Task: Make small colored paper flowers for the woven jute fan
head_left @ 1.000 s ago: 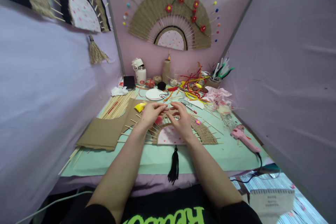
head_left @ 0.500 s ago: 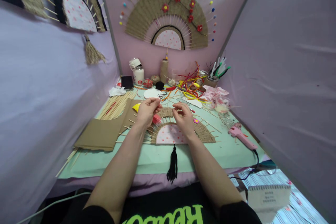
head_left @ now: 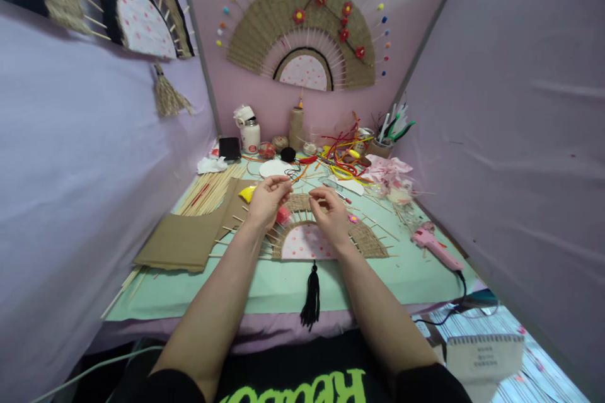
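My left hand (head_left: pixel 268 200) is above the upper left of a woven fan (head_left: pixel 371 240), thumb and fingertips pinched together. Whatever lies between those fingertips is too small to make out. Across a small gap, my right hand (head_left: pixel 328 211) hovers over the fan's upper part with its fingers curled and thumb close to the index finger; anything in them is too small to see. The fan has a dotted pale half-circle (head_left: pixel 302 242), thin sticks, a pink flower (head_left: pixel 353 218) and a black tassel (head_left: pixel 311 299) hanging below. A red packet (head_left: pixel 283 215) lies beside my left hand, a yellow packet (head_left: pixel 246 194) behind it.
Brown cardboard (head_left: pixel 177 242) and many thin sticks (head_left: pixel 208 192) lie on the left. A pink glue gun (head_left: pixel 437 249) rests on the right, its cord running over the table edge. Colourful pipe cleaners (head_left: pixel 345 167), a twine cone (head_left: pixel 296 129) and a white bottle (head_left: pixel 249 135) stand at the back.
Both hands stay almost in place; the right fingers have shifted very slightly to the left and curled a little. The view has moved slightly. The fan lies as before.
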`<state>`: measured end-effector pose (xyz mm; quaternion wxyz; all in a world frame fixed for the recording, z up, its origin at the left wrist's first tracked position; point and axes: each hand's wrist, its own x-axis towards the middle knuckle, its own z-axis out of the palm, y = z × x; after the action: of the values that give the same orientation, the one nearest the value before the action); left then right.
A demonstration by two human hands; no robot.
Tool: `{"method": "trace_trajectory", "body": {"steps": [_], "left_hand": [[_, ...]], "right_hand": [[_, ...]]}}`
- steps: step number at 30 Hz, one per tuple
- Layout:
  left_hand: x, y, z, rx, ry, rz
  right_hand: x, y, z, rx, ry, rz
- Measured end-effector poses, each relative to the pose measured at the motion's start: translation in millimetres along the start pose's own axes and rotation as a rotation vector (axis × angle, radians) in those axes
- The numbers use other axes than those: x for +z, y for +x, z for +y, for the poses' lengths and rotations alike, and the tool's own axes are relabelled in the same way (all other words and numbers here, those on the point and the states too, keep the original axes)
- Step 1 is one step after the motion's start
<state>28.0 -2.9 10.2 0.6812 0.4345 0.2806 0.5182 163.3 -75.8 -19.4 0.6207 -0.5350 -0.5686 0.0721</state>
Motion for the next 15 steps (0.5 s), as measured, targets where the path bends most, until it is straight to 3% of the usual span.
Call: {"method": "trace_trajectory", "body": {"steps": [10,15], "left_hand": [[15.5,-10,-12,-0.274,-0.154,-0.046],[17.1,-13,-18,-0.294,-0.184,-0.081]], "right_hand": [[5,-4,-1,-0.117,-0.078,0.005],[7,-4,4,-0.176,-0.237,0.014]]}}
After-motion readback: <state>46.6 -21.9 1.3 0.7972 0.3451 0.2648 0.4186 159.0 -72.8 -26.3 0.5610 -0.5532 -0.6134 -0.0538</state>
